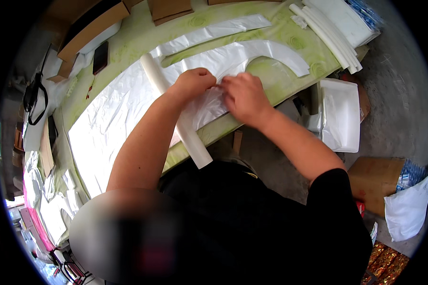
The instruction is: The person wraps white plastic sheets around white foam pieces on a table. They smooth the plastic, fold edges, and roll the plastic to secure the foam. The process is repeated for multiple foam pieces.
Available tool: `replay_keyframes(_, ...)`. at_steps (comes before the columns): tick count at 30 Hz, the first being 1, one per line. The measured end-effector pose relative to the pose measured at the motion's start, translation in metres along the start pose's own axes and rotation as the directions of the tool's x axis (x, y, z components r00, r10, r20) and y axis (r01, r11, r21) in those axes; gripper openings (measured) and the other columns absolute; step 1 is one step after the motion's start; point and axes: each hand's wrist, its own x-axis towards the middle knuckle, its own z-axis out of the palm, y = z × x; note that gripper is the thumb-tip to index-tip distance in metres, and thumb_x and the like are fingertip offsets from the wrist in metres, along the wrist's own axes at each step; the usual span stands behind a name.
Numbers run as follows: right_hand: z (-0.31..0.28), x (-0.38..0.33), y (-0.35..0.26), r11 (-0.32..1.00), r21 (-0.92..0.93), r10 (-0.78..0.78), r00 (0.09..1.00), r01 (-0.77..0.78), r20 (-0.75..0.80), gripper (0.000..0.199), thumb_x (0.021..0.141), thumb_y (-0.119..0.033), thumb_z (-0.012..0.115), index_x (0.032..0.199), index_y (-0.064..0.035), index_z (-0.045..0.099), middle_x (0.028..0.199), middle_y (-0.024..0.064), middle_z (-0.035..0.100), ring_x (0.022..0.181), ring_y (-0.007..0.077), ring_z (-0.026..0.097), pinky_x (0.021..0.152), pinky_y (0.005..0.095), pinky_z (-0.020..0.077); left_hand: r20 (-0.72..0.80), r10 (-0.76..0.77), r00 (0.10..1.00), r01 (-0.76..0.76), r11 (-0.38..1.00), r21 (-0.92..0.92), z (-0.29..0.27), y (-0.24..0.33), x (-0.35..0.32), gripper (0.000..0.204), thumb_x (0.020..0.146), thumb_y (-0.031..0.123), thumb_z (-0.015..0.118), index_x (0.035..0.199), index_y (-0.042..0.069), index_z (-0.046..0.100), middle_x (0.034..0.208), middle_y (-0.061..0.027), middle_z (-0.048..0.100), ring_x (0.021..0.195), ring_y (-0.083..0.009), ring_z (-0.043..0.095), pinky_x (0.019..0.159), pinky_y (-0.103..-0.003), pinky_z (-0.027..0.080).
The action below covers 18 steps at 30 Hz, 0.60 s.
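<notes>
Sheeting (pixel 121 111), white plastic, lay on green bench (pixel 128 45) under white tube (pixel 193 145); left hand (pixel 192 84) curled above, right hand (pixel 247 99) beside; couldn't tell whether either grip pinched.

Motion blur softens the fingertips of the right grip (pixel 246 97) above a white plastic sheet (pixel 121 107), while the curled fingers of the left grip (pixel 193 83) hide whatever they may pinch. The left forearm (pixel 145 140) covers a white roll's (pixel 192 141) midsection; folded cardboard (pixel 172 10) is cropped above, and a smeared patch obscures the lower left.
</notes>
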Motion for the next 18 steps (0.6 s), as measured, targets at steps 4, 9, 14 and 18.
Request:
replay_keyframes(4, 0.025, 0.032, 0.083, 0.891, -0.214, 0.385, 0.916, -0.402, -0.118, 0.055, 0.087, -0.025, 0.068, 0.14, -0.011, 0.059, 0.121, 0.0139, 0.069, 0.104, 0.039, 0.061, 0.095, 0.048, 0.0494, 0.014, -0.077, 0.997, 0.076, 0.996, 0.055, 0.008, 0.017, -0.008, 0.025, 0.083, 0.028, 0.07, 0.095, 0.006, 0.074, 0.085, -0.0036, 0.07, 0.081, -0.016, 0.064, 0.076, -0.033, 0.053)
replay_keyframes(9, 0.01, 0.046, 0.107, 0.757, -0.17, 0.61, 0.775, -0.631, -0.165, 0.067, 0.09, -0.033, 0.067, 0.154, -0.0238, 0.046, 0.124, 0.0148, 0.068, 0.101, 0.0392, 0.063, 0.09, 0.049, 0.0521, 0.02, 0.036, 0.999, -0.038, 0.99, 0.137, 0.013, 0.015, -0.003, 0.038, 0.087, 0.037, 0.071, 0.112, 0.008, 0.07, 0.099, -0.0044, 0.072, 0.089, -0.0161, 0.065, 0.081, -0.035, 0.054)
replay_keyframes(14, 0.011, 0.038, 0.091, 0.97, -0.22, 0.055, 0.978, -0.099, -0.2, 0.058, 0.087, -0.025, 0.07, 0.144, -0.0247, 0.058, 0.132, 0.0121, 0.066, 0.103, 0.0381, 0.064, 0.091, 0.0484, 0.0522, -0.166, 0.005, 0.986, -0.047, 0.967, -0.251, 0.039, 0.06, 0.023, 0.049, 0.088, 0.039, 0.075, 0.122, 0.006, 0.063, 0.112, -0.0035, 0.067, 0.098, -0.0161, 0.062, 0.082, -0.037, 0.052)
replay_keyframes(18, 0.018, 0.036, 0.096, 0.989, -0.122, 0.069, 0.993, -0.081, -0.098, 0.057, 0.082, -0.017, 0.072, 0.138, -0.0148, 0.06, 0.133, 0.0136, 0.065, 0.107, 0.0375, 0.065, 0.096, 0.0476, 0.0517, -0.105, -0.123, 0.987, 0.039, 0.811, -0.583, 0.05, 0.066, 0.056, 0.037, 0.091, 0.033, 0.073, 0.118, 0.01, 0.064, 0.103, -0.0005, 0.064, 0.091, -0.0125, 0.059, 0.077, -0.034, 0.051)
